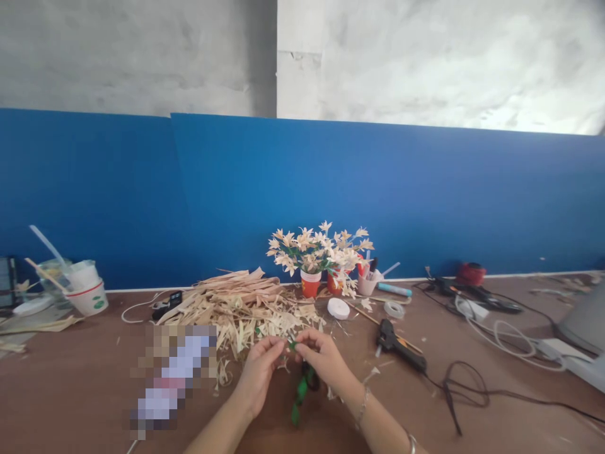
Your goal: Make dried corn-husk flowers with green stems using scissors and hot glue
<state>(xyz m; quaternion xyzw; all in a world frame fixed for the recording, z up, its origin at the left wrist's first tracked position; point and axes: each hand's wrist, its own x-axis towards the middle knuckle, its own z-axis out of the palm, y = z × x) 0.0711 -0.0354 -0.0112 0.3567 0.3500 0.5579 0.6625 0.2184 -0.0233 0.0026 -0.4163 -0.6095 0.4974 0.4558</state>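
Note:
Both hands meet low in the middle of the head view, fingertips a short gap apart. My left hand [259,372] is closed in a pinch; what lies between its fingertips is too small to make out. Thumb and forefinger of my right hand [326,359] pinch a narrow green strip [292,345], which shows in the gap. Below the right hand a longer twisted green ribbon-like strip [299,400] hangs, next to a dark round thing [311,376] partly hidden. Just beyond the hands lies a heap of dried pale husk strips [236,299].
Pale husk flowers [321,249] stand in red cups [310,285] against the blue partition [227,195]. To the right lie a white roll [338,308], a black glue gun [399,347] and loose cables [472,388]. A blurred-out phone-like object [172,381] is left; a white tub [88,297] stands beyond.

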